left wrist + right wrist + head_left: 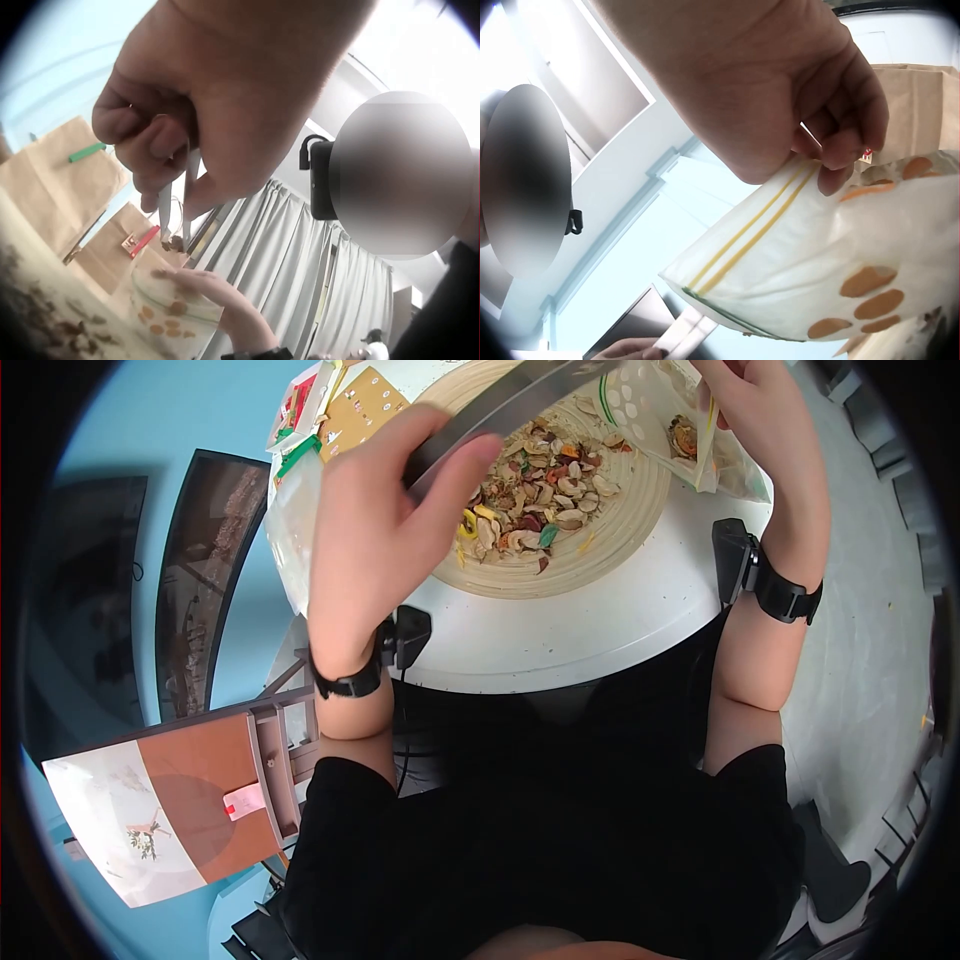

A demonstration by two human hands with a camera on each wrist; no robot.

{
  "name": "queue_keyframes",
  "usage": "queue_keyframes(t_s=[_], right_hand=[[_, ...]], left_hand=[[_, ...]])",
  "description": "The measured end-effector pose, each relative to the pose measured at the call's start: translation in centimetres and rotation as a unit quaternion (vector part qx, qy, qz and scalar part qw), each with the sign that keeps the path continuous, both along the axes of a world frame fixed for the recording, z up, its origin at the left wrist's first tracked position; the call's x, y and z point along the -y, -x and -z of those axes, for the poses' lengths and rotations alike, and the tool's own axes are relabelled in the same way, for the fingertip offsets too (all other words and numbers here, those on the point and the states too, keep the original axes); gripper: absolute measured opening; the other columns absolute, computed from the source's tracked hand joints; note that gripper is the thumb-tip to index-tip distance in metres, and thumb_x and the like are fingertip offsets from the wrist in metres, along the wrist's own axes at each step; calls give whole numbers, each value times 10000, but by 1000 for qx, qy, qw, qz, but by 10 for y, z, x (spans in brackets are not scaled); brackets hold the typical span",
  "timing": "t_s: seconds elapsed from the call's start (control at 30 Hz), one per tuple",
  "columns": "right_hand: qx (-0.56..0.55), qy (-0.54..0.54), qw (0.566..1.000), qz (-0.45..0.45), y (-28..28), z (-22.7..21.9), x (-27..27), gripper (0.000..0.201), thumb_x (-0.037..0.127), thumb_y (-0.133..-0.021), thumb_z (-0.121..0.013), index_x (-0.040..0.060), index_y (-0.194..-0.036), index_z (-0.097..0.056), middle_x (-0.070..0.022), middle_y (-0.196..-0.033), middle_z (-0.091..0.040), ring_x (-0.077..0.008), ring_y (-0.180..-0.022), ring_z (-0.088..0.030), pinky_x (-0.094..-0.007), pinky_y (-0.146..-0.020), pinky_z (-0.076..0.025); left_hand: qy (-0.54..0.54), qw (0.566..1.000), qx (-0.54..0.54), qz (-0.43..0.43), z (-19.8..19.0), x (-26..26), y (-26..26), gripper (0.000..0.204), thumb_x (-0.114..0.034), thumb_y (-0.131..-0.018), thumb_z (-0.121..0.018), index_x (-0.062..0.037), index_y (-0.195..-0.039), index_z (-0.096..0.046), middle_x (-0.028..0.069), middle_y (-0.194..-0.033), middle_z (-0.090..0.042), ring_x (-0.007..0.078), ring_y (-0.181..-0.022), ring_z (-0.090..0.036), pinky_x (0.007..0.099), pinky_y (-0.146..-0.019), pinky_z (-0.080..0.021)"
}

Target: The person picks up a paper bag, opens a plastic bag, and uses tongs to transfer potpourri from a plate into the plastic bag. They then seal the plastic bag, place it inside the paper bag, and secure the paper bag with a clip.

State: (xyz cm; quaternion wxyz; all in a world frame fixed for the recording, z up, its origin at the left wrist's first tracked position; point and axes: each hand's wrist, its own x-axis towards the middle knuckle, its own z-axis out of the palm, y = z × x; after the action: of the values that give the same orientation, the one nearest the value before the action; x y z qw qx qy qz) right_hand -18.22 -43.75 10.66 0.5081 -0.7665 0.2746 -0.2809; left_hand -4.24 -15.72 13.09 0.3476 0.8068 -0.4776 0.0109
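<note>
My left hand (375,525) grips metal tongs (495,420) between thumb and fingers, above a round pale wooden tray (550,588). On the tray lies a heap of dried petals and plant pieces (540,490) in beige, red, orange and green. In the left wrist view the two tong arms (188,214) point down, with small brownish bits (175,243) at their tips. A translucent zip bag (765,232) with yellow lines and oval spots is pinched at its edge by my right hand (765,425). Some dried pieces (684,437) show inside the bag.
The tray sits on a white round table (520,650) with scattered crumbs. Brown paper bags (56,184) with green and red clips stand beyond it. A patterned brown packet (362,410) lies at the back left. Dark screens (210,580) stand left of the table.
</note>
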Motion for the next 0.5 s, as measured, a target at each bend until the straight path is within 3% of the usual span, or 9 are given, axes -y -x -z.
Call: queue_keyframes(t_s=[0.03, 0.1, 0.2, 0.3, 0.43, 0.5], right_hand=[[-2, -9, 1000, 4, 0, -1, 0, 302, 189, -988, -605, -85, -960, -729, -59, -712, -671, -113, -639, -592, -289, -579, -463], [23, 118, 989, 81, -4, -5, -45, 308, 199, -991, -605, -79, -930, -723, -43, -691, -652, -105, -620, -582, -286, -561, -452], [2, 136, 989, 51, 2, -6, -31, 313, 204, -996, -601, -71, -891, -707, -24, -666, -625, -96, -592, -566, -280, -537, -438], [46, 125, 989, 67, 2, 0, -32, 314, 203, -997, -596, -67, -868, -692, -19, -655, -614, -90, -578, -557, -275, -523, -433], [23, 130, 989, 61, 1, -2, -36, 303, 193, -997, -595, -70, -895, -705, -22, -655, -618, -89, -583, -565, -273, -522, -441], [27, 128, 989, 67, 0, -4, -42, 299, 188, -995, -595, -74, -911, -712, -26, -656, -621, -93, -582, -570, -274, -523, -447]], left_hand=[[-1, 1000, -2, 3, -2, 7, 4, 302, -274, -943, -757, 15, -919, -675, 71, -564, -513, 108, -504, -397, 294, -480, -338], [-45, 999, -19, -15, -4, 9, 6, 337, -298, -935, -763, 24, -918, -667, 78, -564, -519, 111, -505, -404, 296, -491, -352], [-20, 998, -40, -41, 15, -17, -4, 336, -289, -935, -759, 31, -907, -659, 88, -553, -510, 130, -499, -402, 299, -489, -351], [-106, 987, -63, -101, 29, -53, -12, 332, -279, -932, -757, 35, -894, -653, 94, -545, -508, 144, -496, -402, 314, -486, -347], [-206, 973, -46, -97, 43, -77, -14, 325, -274, -928, -757, 38, -910, -667, 92, -524, -495, 164, -477, -405, 344, -490, -350], [-221, 968, -63, -104, 39, -77, -8, 314, -258, -949, -749, 39, -923, -654, 43, -569, -441, 112, -543, -369, 312, -506, -308]])
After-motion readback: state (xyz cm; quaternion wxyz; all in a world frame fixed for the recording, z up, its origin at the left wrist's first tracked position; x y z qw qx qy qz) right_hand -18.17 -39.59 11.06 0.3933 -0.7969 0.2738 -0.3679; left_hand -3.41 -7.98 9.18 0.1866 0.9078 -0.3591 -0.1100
